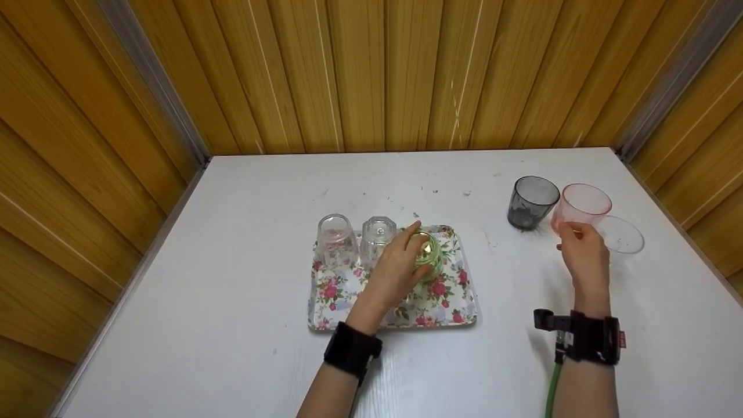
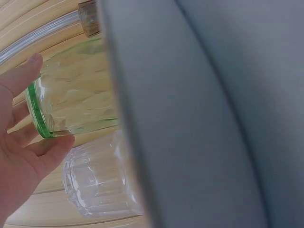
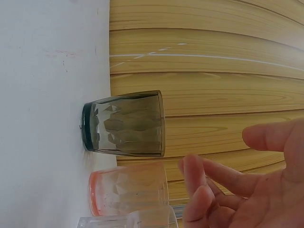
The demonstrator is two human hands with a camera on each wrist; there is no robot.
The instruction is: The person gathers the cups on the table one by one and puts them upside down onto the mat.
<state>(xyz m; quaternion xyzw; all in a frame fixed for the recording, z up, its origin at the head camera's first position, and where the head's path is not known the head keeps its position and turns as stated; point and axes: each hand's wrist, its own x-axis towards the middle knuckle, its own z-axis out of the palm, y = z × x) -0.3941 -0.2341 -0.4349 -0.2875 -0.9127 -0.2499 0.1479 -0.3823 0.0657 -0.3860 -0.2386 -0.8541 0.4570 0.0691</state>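
My left hand [image 1: 395, 267] grips an upside-down green glass [image 1: 430, 264] near its base, thumb on one side and fingers on the other. This glass is over the right part of a floral tray [image 1: 348, 302]; a blurred grey surface hides its rim in the left wrist view. Two clear glasses, one at the left [image 1: 336, 241] and one in the middle [image 1: 374, 229], stand base up on the tray. My right hand [image 1: 583, 255] hovers with loosely curled fingers, holding nothing. Closest to it are an upright pink glass [image 3: 130, 190] and an upright dark grey glass [image 3: 126, 124].
A clear glass [image 1: 626, 235] stands beside the pink one, mouth up, partly behind the right hand. Small specks dot the white table [image 1: 244, 261]. Yellow wood-patterned panels [image 1: 383, 75] rise behind the table and along both sides.
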